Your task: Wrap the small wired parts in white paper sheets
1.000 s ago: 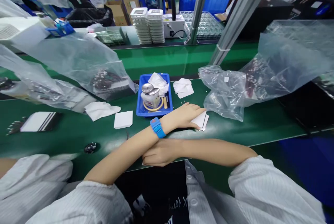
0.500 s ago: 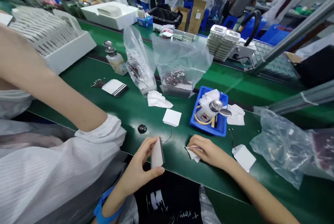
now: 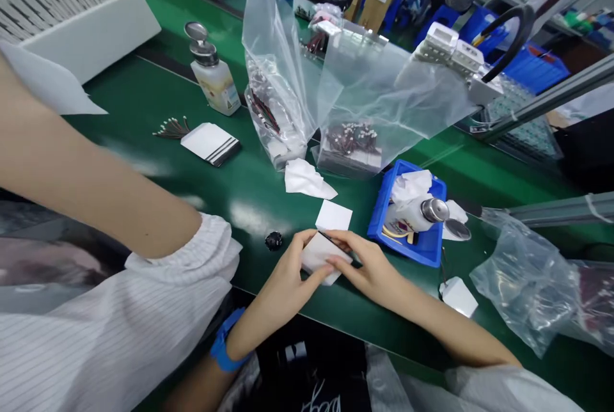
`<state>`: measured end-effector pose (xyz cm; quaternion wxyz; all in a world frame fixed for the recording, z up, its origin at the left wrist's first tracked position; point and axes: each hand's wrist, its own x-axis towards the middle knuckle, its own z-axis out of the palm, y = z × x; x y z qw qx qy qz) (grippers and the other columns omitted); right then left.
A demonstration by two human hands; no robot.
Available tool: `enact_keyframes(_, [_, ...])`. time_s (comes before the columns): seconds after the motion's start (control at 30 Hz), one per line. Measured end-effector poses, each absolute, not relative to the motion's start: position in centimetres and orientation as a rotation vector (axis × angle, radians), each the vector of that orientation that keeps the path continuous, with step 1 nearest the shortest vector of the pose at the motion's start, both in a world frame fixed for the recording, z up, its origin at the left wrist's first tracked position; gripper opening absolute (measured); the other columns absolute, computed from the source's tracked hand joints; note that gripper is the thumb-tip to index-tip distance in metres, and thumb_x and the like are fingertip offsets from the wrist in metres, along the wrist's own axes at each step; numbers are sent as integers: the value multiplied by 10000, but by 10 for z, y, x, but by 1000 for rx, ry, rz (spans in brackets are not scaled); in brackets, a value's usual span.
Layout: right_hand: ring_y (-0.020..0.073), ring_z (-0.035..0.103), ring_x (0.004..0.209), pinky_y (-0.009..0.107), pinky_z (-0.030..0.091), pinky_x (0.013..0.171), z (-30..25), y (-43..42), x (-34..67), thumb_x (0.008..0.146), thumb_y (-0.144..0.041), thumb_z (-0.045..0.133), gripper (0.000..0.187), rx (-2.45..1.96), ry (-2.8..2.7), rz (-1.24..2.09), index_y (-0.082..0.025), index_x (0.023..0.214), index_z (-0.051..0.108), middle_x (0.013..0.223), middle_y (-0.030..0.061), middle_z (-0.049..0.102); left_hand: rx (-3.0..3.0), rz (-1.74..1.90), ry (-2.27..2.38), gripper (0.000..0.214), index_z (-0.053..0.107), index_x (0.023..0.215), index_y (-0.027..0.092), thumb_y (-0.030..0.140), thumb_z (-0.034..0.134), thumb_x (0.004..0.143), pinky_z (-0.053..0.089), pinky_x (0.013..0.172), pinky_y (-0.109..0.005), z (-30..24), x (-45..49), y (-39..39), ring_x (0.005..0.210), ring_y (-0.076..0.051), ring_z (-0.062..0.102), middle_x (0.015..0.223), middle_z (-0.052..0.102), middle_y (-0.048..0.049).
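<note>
My left hand (image 3: 286, 279), with a blue wrist strap (image 3: 221, 349), grips a flat white panel with a dark edge (image 3: 317, 253) just above the green belt's near edge. My right hand (image 3: 375, 269) pinches the same panel from the right, its fingers along the dark top edge. A bit of white shows below the panel; I cannot tell whether it is a wipe. A white square pad (image 3: 334, 215) and a small black part (image 3: 274, 240) lie just beyond my hands.
A co-worker's bare forearm and white sleeve (image 3: 119, 258) fill the left foreground. On the belt sit a blue tray (image 3: 380, 217) holding a bottle (image 3: 422, 212), clear bags of wired parts (image 3: 364, 105), a crumpled wipe (image 3: 307, 180), a dispenser bottle (image 3: 215, 82), stacked panels (image 3: 211, 142) and another white piece (image 3: 459, 297).
My arms uncrossed. The left hand picked up the white panel and held it upright; now it lies tilted between both hands, and the right hand has moved from a wipe onto it. The view shifted left.
</note>
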<state>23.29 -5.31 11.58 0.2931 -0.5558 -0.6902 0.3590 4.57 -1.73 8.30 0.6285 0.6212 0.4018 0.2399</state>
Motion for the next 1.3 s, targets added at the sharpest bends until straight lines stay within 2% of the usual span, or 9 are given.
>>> enact_keyframes(0.07, [202,652,1044,345,553,882,113,-47,231,984,-270,530,378,-1455,-1872,928,-237,1358,484,1179,88,661,1296,583,836,500,392,1362,257,355,595,916,508,953,-361,81,43,-15,1091,-216,611,1194,607,-76])
enact_keyframes(0.13, [184,654,977,325,551,843,113,-44,231,997,-249,499,380,-1443,-1898,933,-240,1377,483,1116,77,664,1176,568,786,477,427,1348,243,370,593,919,535,863,-319,78,40,-14,979,-196,642,1081,644,-60])
enact_keyframes(0.23, [165,631,834,303,532,748,117,-44,233,1012,-237,456,362,-1452,-1960,896,-219,1371,509,970,61,653,1205,441,803,283,605,1072,184,427,547,939,480,653,-238,74,40,-13,715,-140,590,826,636,-10])
enact_keyframes(0.3, [182,618,820,324,516,743,120,-44,234,1005,-259,481,320,-1493,-2012,806,-200,1307,570,901,60,654,1290,350,794,313,625,918,164,444,492,962,398,576,-222,74,41,-14,613,-112,498,721,593,16])
enact_keyframes(0.47, [181,642,876,308,533,759,123,-45,234,973,-248,557,239,-1475,-1909,835,-214,1188,654,969,71,679,1343,288,705,306,617,871,149,396,468,973,344,604,-218,81,45,-14,639,-102,438,732,571,24])
enact_keyframes(0.67, [160,624,850,276,528,704,115,-53,240,947,-121,566,387,-1363,-1882,668,-255,1308,598,956,50,663,1316,259,655,322,600,821,137,400,481,964,292,569,-212,86,54,-12,631,-92,377,691,487,36])
enact_keyframes(0.87, [168,593,836,305,515,695,114,-57,242,914,-45,578,453,-1293,-1938,504,-224,1330,581,968,67,651,1304,314,599,327,603,814,135,402,490,965,350,604,-200,83,59,-13,647,-94,454,726,564,20])
enact_keyframes(1.17, [158,624,881,274,539,720,105,-58,237,932,-49,539,410,-1199,-1879,539,-214,1302,599,1003,78,653,1402,317,657,352,645,853,126,415,482,970,393,661,-207,81,53,-14,707,-122,519,770,622,-11])
enact_keyframes(1.3, [159,646,939,273,544,790,108,-59,236,951,-106,543,377,-1220,-1847,702,-228,1304,588,1056,79,666,1391,278,665,383,646,880,129,451,463,976,354,619,-205,88,46,-16,660,-108,459,738,593,2])
